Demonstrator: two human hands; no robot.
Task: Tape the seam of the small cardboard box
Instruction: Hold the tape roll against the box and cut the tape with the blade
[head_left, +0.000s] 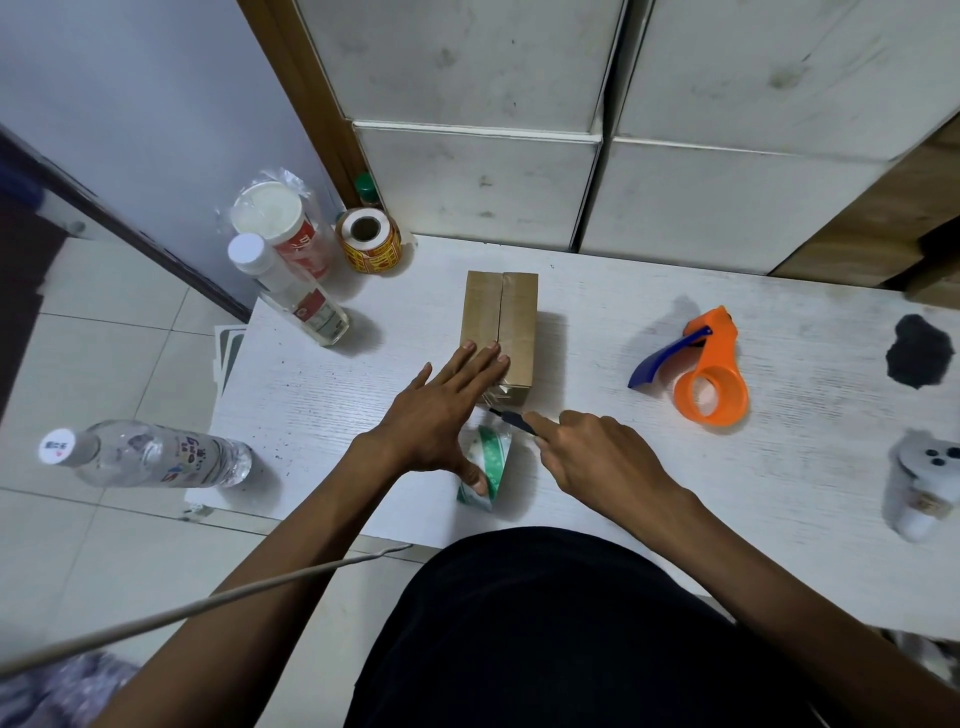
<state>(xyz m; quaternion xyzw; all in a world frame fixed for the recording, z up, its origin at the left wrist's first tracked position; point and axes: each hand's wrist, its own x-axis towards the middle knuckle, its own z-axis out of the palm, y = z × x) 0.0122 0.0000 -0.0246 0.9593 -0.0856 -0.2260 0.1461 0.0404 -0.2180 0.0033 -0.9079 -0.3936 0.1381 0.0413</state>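
A small brown cardboard box (501, 317) stands on the white table (597, 467), with shiny clear tape along its top seam. My left hand (441, 415) lies with its fingers flat on the box's near top, while its thumb hooks into a green and white tape roll (485, 467) standing just in front of the box. My right hand (592, 452) holds a small dark-handled cutter (511, 417), its tip at the crumpled tape between the box's near end and the roll.
An orange tape dispenser (709, 376) with a blue handle lies to the right. Bottles (291, 291), a cup (283, 223) and a sticker roll (369, 247) stand at the back left. A plastic bottle (150, 454) is at the left edge, a white controller (922, 483) at the right.
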